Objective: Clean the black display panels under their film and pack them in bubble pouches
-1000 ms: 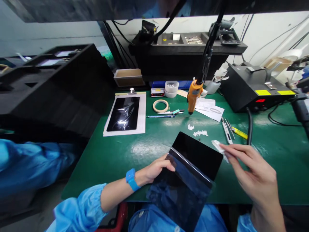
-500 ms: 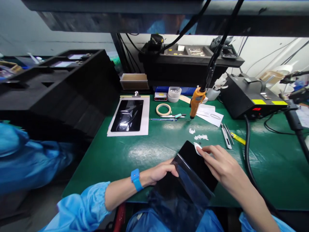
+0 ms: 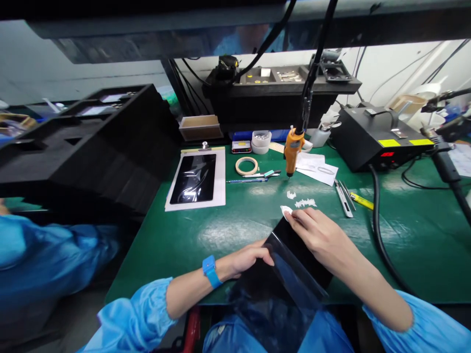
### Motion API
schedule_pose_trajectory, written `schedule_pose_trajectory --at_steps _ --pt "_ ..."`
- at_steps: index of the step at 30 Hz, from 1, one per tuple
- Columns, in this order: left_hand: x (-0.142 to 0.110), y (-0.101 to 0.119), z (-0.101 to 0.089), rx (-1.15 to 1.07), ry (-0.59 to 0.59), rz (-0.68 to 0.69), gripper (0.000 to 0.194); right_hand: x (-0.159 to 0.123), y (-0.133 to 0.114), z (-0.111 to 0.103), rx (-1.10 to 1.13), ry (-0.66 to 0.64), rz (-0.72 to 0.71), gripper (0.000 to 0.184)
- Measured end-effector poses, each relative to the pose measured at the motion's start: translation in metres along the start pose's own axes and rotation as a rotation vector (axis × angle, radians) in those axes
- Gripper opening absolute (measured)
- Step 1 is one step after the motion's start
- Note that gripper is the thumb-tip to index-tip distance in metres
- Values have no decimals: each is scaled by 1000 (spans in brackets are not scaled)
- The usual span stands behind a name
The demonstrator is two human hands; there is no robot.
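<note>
your left hand (image 3: 250, 259) grips the black panel (image 3: 294, 246), seemingly steadying it under your right hand (image 3: 326, 238), which pinches a white scrap (image 3: 285, 210).

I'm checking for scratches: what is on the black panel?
Clear film covers the near part of the panel; the left hand has its thumb there. The right hand, holding a white piece, hides some of the rest; the surface beneath cannot be seen.

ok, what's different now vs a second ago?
Right-hand grip moved left, carrying the white piece from beside the dark panel to its far corner. Nothing visibly let go. Left-hand grip stays on the panel and clear film; orange driver and tape roll unmoved.
</note>
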State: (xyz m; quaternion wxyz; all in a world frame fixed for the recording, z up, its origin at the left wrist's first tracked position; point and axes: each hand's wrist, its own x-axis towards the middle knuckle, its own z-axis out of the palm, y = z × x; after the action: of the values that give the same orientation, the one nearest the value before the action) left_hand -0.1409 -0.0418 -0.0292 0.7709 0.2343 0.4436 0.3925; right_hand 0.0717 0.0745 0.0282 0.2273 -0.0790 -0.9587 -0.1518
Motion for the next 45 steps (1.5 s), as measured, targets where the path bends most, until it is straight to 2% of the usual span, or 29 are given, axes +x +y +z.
schedule_pose_trajectory --at_steps 4,7,12,18,23,28,32,35,40,43,45 --pt "-2 5 2 6 1 0 30 -1 -8 -7 -9 9 -12 38" --pt "-4 10 4 27 -24 -1 21 -1 -9 -4 11 14 10 38" --pt "-6 11 5 57 -32 -17 19 -7 10 4 148 64 126 39" --pt "-7 8 1 92 -41 -39 31 -32 29 -22 249 137 321 36" --pt "-5 7 -1 56 -47 -59 35 -48 17 -37 297 79 345 51" --pt "-2 3 -2 3 -49 -82 39 -49 -5 -37 298 16 269 44" --pt "-2 4 1 -22 -75 -97 40 -38 -24 -34 212 -24 158 35" --pt "-3 6 2 -14 -78 -99 40 -27 -27 -25 151 -23 97 34" --pt "-1 3 0 21 -67 -119 39 -18 -5 0 115 -22 72 40" --pt "-1 2 -1 35 -67 -110 38 -18 11 8 157 2 136 41" --pt "-1 1 -2 51 -67 -98 36 -19 17 7 233 33 204 39"
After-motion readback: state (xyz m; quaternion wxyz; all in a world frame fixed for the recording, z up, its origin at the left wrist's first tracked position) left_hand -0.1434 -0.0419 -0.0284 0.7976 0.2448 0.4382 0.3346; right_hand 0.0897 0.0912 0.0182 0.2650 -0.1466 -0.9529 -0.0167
